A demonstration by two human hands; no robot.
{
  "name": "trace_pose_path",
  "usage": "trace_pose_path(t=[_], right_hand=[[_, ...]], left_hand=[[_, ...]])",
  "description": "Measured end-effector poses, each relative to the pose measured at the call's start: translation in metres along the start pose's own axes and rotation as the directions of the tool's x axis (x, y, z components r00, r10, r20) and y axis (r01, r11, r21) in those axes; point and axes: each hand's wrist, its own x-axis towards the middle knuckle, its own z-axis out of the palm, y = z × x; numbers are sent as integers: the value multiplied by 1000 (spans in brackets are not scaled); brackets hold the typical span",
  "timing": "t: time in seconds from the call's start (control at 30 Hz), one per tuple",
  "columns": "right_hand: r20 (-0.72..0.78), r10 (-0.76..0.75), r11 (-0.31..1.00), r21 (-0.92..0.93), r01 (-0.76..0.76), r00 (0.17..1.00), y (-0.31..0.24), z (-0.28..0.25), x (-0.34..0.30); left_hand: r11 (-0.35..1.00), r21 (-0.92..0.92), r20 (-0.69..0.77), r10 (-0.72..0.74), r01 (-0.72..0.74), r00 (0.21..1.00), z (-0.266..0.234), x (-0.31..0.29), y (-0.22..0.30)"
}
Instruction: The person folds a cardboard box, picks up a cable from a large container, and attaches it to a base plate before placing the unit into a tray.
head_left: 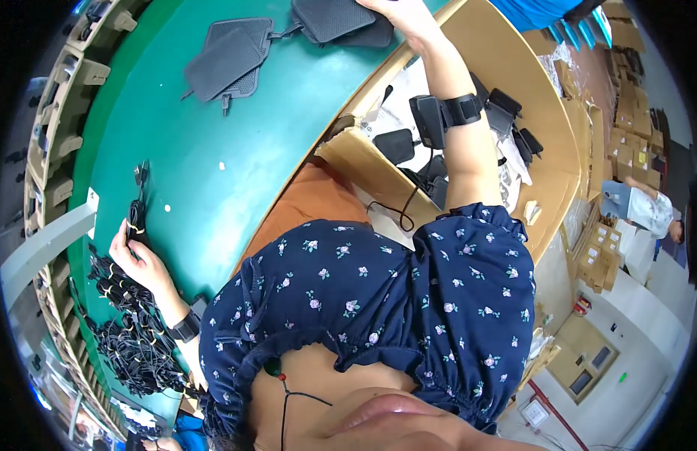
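Note:
At the left, my left hand has its fingers closed on the lower end of a coiled black cable with a plug on top. A heap of tied black cables lies just below that hand on the green table. My right hand reaches to the top edge, beside a stack of flat black mesh-textured pads. Its fingertips are cut off by the frame, so their grip is hidden. More flat black pads with short cable ends lie to their left.
An open cardboard box stands under my right forearm, with black adapter-like blocks and papers inside. A ridged beige rack or conveyor curves along the table's far left. Another person and stacked cartons are at the right.

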Motion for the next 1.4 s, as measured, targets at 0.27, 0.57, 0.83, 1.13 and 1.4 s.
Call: trace_pose_path(t=[0.27, 0.57, 0.83, 1.13, 1.4], right_hand=[[-387, -429, 819, -547, 171, 816, 22, -88, -65], [-197, 590, 493, -681, -542, 783, 183, -167, -221], [-161, 725, 494, -555, -669, 669, 207, -154, -242], [236, 712, 562, -755, -337, 661, 192, -79, -247], [146, 576, 340, -938, -73, 804, 192, -50, -242]], left_hand=[[997, 76, 44, 1, -4, 999, -5, 1, -9], [996, 81, 83, -55, 49, 995, -8, 7, -28], [995, 95, 71, -42, 35, 997, -6, 5, -36], [983, 181, 72, 1, -14, 997, -10, 2, -40], [988, 151, 34, -23, 18, 999, -6, 3, -43]])
